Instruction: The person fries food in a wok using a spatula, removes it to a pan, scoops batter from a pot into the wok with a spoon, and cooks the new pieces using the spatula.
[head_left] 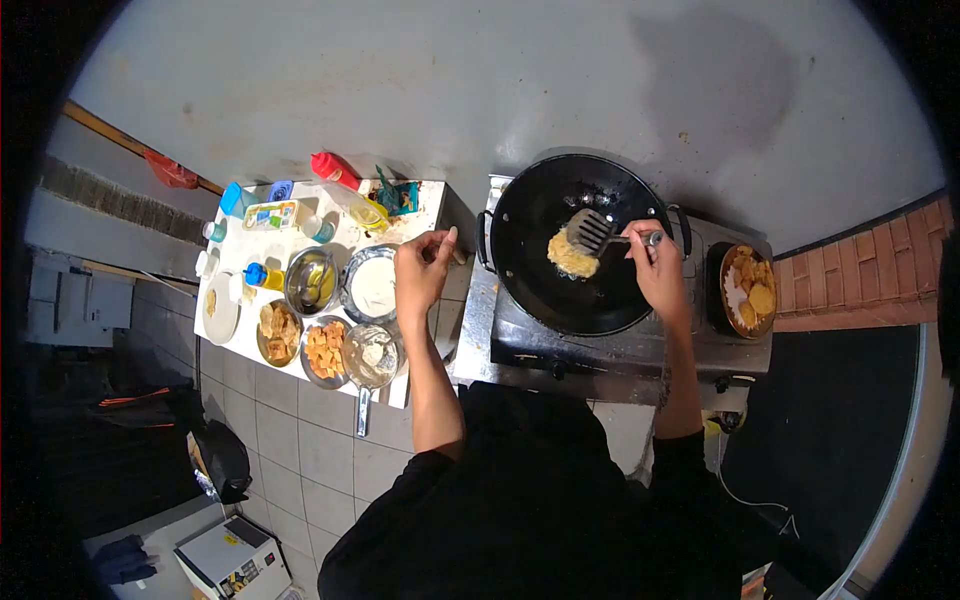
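Observation:
My right hand (657, 272) is closed around the handle of a slotted spatula (592, 232). The spatula's dark head rests over the edge of a golden fried piece of food (573, 256), partly covering it. Both are inside a black wok (600, 305) on the stove. My left hand (424, 268) hovers to the wok's left, at the right edge of the white table, fingers curled in and thumb against them; nothing shows in it. Beside it sits a bowl of white batter (374, 287).
On the white table (236, 345) stand a saucepan (371, 358), a plate of orange cubes (326, 350), a bowl of fried pieces (278, 332), a steel bowl (312, 281) and a red bottle (335, 170). Right of the wok, fried food fills a basket (748, 292) on the stove (600, 350).

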